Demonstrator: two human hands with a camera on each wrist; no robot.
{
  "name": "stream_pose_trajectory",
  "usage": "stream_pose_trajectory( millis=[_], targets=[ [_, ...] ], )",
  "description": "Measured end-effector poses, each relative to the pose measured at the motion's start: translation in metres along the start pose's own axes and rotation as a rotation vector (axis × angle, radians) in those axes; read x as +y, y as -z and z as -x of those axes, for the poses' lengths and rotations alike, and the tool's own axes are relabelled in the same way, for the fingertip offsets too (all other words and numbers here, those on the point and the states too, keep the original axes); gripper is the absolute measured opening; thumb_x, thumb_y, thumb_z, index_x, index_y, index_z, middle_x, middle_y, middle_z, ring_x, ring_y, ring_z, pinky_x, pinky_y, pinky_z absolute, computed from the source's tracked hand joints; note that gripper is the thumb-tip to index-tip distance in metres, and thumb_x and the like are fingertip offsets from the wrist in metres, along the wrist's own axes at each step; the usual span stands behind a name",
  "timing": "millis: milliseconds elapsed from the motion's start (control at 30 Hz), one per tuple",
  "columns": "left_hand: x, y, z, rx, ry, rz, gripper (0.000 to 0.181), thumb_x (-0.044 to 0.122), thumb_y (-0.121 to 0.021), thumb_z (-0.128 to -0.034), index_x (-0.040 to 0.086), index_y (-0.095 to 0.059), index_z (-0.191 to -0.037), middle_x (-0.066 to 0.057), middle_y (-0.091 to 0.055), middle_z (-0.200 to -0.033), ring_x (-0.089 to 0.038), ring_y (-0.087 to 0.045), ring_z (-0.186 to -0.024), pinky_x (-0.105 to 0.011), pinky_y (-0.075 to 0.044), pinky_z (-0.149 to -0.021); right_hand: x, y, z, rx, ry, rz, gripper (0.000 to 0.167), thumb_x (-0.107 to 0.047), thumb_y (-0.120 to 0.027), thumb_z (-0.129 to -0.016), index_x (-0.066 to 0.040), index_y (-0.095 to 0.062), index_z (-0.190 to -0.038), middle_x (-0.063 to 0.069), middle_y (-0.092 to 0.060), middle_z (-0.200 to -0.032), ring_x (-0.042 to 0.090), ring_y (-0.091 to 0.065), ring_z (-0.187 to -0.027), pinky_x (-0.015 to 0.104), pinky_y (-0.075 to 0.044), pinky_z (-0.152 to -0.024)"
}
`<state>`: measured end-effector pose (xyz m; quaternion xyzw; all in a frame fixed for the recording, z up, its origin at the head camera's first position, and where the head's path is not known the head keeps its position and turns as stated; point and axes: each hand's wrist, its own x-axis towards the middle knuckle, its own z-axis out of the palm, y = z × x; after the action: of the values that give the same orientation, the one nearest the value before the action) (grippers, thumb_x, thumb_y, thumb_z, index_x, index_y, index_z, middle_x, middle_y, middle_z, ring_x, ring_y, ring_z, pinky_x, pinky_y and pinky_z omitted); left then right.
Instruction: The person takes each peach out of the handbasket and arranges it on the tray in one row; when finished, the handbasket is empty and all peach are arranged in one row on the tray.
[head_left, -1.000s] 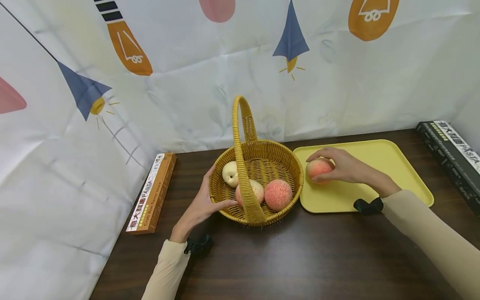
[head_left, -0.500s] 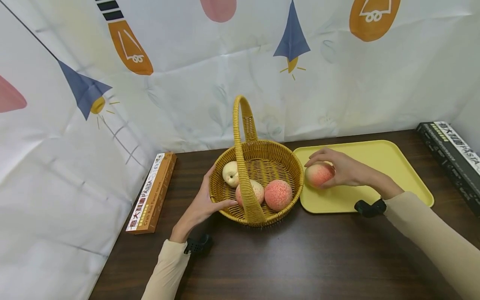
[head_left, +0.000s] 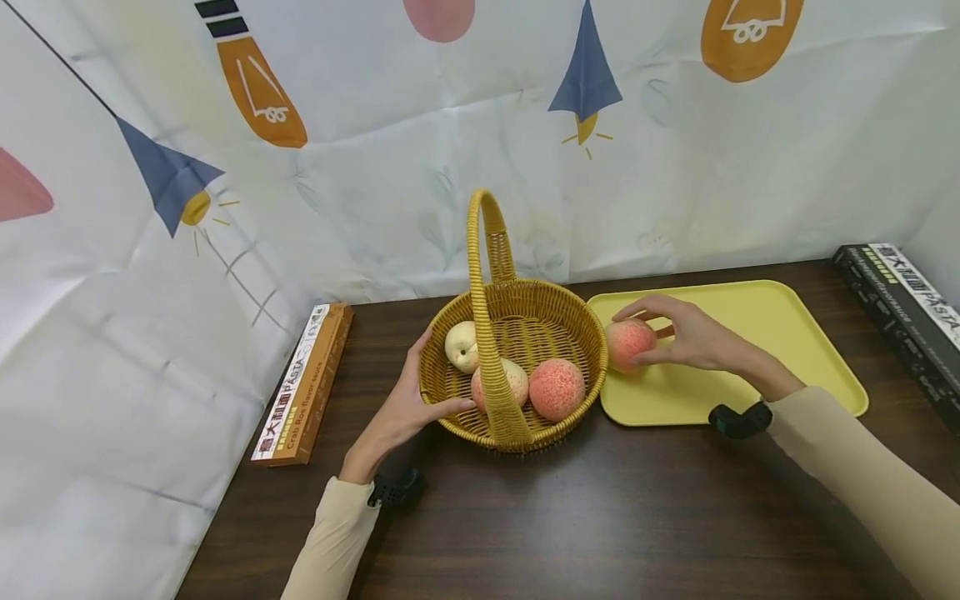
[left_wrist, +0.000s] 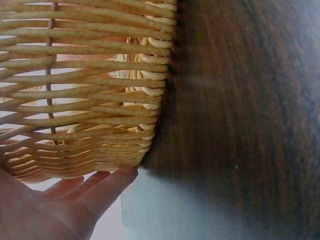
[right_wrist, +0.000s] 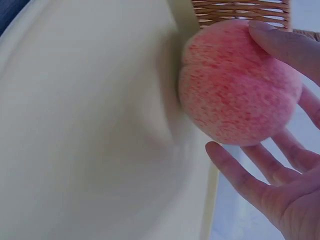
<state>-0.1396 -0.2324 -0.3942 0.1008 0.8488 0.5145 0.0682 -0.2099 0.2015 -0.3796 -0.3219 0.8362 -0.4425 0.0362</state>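
Note:
A yellow wicker basket with a tall handle holds a pale peach and two pinkish peaches, one partly behind the handle and a redder peach at the right. My left hand holds the basket's near left side, thumb over the rim and fingers along the outer wall; in the left wrist view the fingers touch the weave. Beside the basket, at the left end of a yellow tray, my right hand holds another pink peach between thumb and fingers.
An orange pasta box lies left of the basket on the dark wooden table. A black pasta box lies right of the tray. A printed white cloth hangs right behind.
The peach in my right hand has shifted slightly left toward the basket and turned, showing more of its red side. My left hand and the basket stay put.

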Motion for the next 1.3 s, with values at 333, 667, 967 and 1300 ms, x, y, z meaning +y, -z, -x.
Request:
stream_pose_trajectory(
  millis=[333,667,967,1300],
  targets=[
    [0.0007,0.0002,0.0002,-0.009,0.011,0.011,0.127,0.040,-0.090,-0.0833,0.023,0.002,-0.169,-0.013,-0.009,-0.173,-0.035,-0.029,-0.153,-0.057,-0.030,-0.119,-0.0003,-0.0056,-0.0021,0.032,-0.029,0.044,0.054,-0.005,-0.095,-0.075,-0.006,-0.071,-0.124,0.012,-0.067,-0.126,0.030,-0.062,-0.111,0.039,-0.059,-0.081],
    [-0.0001,0.0004,0.0001,-0.007,0.019,-0.005,0.125,0.038,-0.089,-0.0844,0.024,0.002,-0.169,-0.013,-0.007,-0.173,-0.035,-0.026,-0.154,-0.058,-0.029,-0.119,0.0015,-0.0034,-0.0057,0.040,-0.063,0.070,0.056,-0.002,-0.093,-0.076,-0.003,-0.069,-0.127,0.019,-0.064,-0.131,0.037,-0.058,-0.119,0.047,-0.059,-0.086],
    [-0.0017,0.0004,0.0006,-0.013,0.007,0.004,0.125,0.041,-0.089,-0.0850,0.023,0.002,-0.169,-0.015,-0.006,-0.173,-0.038,-0.023,-0.155,-0.061,-0.028,-0.119,0.0020,-0.0060,-0.0067,-0.005,-0.024,0.015,0.062,0.003,-0.092,-0.075,-0.001,-0.067,-0.131,0.018,-0.061,-0.134,0.037,-0.055,-0.124,0.053,-0.058,-0.090],
    [-0.0011,0.0000,-0.0001,-0.013,0.013,0.006,0.125,0.040,-0.089,-0.0851,0.024,0.002,-0.169,-0.014,-0.008,-0.173,-0.035,-0.021,-0.156,-0.060,-0.027,-0.120,0.0004,-0.0042,-0.0073,0.042,-0.088,0.092,0.060,-0.003,-0.095,-0.073,-0.001,-0.068,-0.127,0.020,-0.063,-0.131,0.041,-0.061,-0.114,0.049,-0.059,-0.083]
  ],
)
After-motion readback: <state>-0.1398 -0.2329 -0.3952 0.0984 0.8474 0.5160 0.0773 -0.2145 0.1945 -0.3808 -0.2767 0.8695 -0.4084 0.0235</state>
